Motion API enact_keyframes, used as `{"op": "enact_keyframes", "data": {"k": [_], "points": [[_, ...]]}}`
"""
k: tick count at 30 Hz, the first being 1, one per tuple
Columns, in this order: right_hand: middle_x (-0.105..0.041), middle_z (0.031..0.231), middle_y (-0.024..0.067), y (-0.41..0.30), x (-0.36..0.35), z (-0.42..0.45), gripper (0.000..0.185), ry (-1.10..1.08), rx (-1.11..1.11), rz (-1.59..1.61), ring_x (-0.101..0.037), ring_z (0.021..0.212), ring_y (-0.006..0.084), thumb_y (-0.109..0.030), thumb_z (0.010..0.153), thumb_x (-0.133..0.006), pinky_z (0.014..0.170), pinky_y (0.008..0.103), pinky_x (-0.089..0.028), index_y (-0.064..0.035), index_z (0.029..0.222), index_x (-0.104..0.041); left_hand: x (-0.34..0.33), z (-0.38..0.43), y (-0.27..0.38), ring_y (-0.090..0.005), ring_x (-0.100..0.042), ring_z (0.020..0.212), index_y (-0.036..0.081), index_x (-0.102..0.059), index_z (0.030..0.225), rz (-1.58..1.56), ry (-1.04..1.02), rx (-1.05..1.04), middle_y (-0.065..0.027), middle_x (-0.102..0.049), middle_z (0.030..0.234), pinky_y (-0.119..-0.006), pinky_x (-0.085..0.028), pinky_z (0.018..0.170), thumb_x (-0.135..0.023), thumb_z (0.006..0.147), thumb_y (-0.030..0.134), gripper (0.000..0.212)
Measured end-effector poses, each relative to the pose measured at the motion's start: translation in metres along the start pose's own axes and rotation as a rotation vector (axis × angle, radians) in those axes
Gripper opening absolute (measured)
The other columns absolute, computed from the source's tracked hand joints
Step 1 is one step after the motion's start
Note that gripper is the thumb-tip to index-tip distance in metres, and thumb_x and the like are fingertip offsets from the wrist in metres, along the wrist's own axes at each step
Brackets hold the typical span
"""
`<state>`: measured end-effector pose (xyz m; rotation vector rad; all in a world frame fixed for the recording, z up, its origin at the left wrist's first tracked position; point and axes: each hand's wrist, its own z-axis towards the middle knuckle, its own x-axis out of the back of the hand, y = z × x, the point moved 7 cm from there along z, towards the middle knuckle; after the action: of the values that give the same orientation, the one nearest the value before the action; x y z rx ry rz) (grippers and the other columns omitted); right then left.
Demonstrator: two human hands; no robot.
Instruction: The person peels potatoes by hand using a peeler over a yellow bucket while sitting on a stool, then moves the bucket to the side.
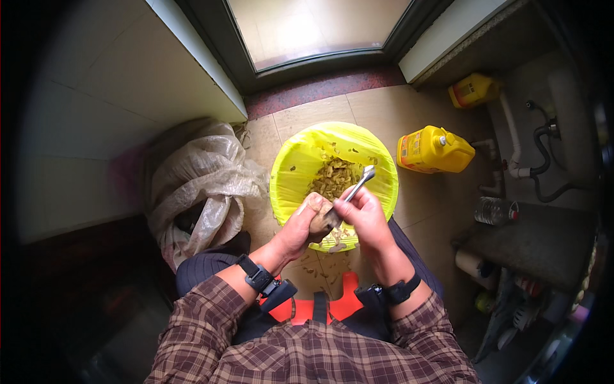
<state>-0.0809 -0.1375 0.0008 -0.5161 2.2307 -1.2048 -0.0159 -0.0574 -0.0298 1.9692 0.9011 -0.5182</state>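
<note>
My left hand (298, 222) grips a brown tuber (319, 220), which looks like a potato. In my right hand (368, 218) is a metal peeler (361, 184), its handle slanting up and away past my thumb. The peeler's working end meets the right side of the tuber and is blurred there. Both hands hang over the near half of a round bin lined with a yellow plastic bag (295, 153). A heap of brown peelings (335, 175) lies in the bin, and more scraps cling to the liner.
At the left slumps a large woven plastic sack (201, 163). A yellow jug (431, 150) stands right of the bin, another yellow jug (472, 91) behind it. Pipes (515, 144) and a clear plastic bottle (495, 211) are farther right. Loose peelings (326, 276) dot the floor near me.
</note>
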Motion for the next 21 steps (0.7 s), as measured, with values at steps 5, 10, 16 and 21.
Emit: {"op": "enact_keyframes", "data": {"k": [5,10,16,21], "points": [[-0.055,0.068,0.0042,-0.001,0.062,0.021,0.009,0.239,0.062,0.073,-0.049,0.054,0.0085,-0.008,0.078,-0.055,0.052,0.0201,-0.041,-0.0043,0.077,-0.047,-0.024,-0.002,0.004,-0.0117,-0.045,0.055,0.011,-0.044,0.094,-0.012,-0.131,-0.006,-0.0046,-0.048,0.069,-0.021,-0.034,0.045,-0.031,0.087,0.04,0.033],[-0.054,0.072,0.0015,-0.008,-0.006,-0.005,0.013,-0.058,-0.005,0.022,-0.052,0.065,0.0089,-0.005,0.075,-0.059,0.06,0.0208,-0.043,-0.0032,0.082,-0.049,0.002,0.004,0.002,-0.009,-0.044,0.054,0.012,-0.044,0.094,-0.075,0.056,-0.002,-0.0016,-0.047,0.067,-0.02,-0.032,0.044,-0.032,0.087,0.04,0.031],[-0.053,0.07,0.0017,-0.006,0.029,0.012,0.009,0.199,0.111,-0.098,-0.049,0.061,0.008,-0.004,0.076,-0.056,0.058,0.0213,-0.043,-0.0034,0.079,-0.047,-0.008,0.003,0.006,-0.0084,-0.047,0.062,0.009,-0.044,0.086,-0.042,0.006,-0.064,-0.0017,-0.048,0.076,-0.02,-0.04,0.054,-0.044,0.085,0.034,0.025],[-0.053,0.069,0.0013,-0.016,0.034,0.01,0.01,0.102,0.02,-0.002,-0.05,0.06,0.0068,-0.008,0.076,-0.057,0.054,0.0189,-0.041,-0.0045,0.079,-0.048,-0.003,0.003,0.012,-0.0082,-0.046,0.06,0.008,-0.044,0.085,-0.029,0.096,-0.016,-0.0018,-0.049,0.075,-0.02,-0.039,0.051,-0.043,0.086,0.032,0.023]]}}
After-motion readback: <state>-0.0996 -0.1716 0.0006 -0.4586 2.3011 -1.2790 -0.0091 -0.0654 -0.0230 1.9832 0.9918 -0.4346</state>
